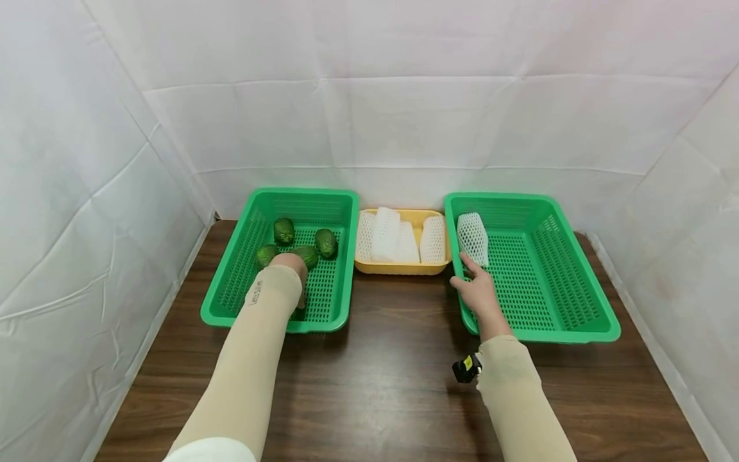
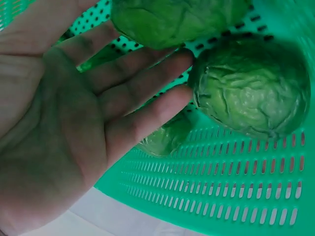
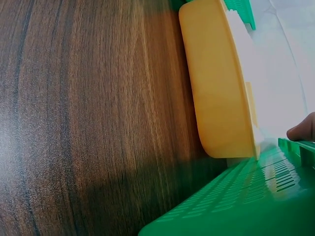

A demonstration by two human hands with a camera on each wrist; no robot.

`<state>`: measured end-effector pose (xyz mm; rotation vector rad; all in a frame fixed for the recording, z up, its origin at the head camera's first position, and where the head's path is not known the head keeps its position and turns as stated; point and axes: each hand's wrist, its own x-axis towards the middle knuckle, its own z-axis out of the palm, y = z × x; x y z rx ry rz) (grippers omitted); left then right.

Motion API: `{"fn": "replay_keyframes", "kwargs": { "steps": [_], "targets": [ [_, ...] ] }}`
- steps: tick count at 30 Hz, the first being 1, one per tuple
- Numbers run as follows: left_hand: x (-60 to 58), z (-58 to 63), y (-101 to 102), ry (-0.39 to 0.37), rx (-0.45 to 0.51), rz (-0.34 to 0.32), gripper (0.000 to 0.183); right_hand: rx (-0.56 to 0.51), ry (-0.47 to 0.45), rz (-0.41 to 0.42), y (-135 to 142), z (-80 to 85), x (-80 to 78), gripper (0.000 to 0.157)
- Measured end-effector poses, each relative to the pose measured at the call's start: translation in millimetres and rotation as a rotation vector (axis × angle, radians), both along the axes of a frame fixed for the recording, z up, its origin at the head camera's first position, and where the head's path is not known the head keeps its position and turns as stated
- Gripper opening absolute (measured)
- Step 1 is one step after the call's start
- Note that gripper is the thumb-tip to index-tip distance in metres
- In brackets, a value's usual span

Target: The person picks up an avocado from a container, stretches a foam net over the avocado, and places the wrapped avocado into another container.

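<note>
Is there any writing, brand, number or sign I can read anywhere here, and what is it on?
"LetsSlim", small, the spacing unclear: printed on the left sleeve, near its cuff.
Too small to read, if it bears any text: the yellow patch on the black device beside the right sleeve.
I can make out no other text.

The person's left arm [image 1: 245, 366] slanted up from the head view's lower left; in the wrist view, the left hand [image 2: 83, 108] lay at left, fingers nearly straight. The right arm [image 1: 519, 391] slanted from lower right, the right hand [image 1: 478, 292] with thumb and forefinger apart.
</note>
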<state>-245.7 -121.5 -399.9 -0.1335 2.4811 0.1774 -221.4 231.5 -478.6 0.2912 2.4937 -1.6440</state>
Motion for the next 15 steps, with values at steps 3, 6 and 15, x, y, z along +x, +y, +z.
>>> {"fn": "replay_keyframes", "kwargs": {
  "steps": [3,6,15],
  "targets": [
    [3.8,0.2,0.4,0.030,0.001,-0.014,0.010,0.000,0.007,-0.002,0.1,0.2,0.2,0.064],
    [4.8,1.2,0.5,0.035,-0.004,-0.023,0.011,-0.003,0.010,-0.002,-0.4,0.8,0.6,0.064],
    [-7.3,3.7,-6.6,-0.040,-0.049,-0.116,0.014,-0.003,0.006,0.000,-0.7,0.1,-0.3,0.064]
  ]
}}
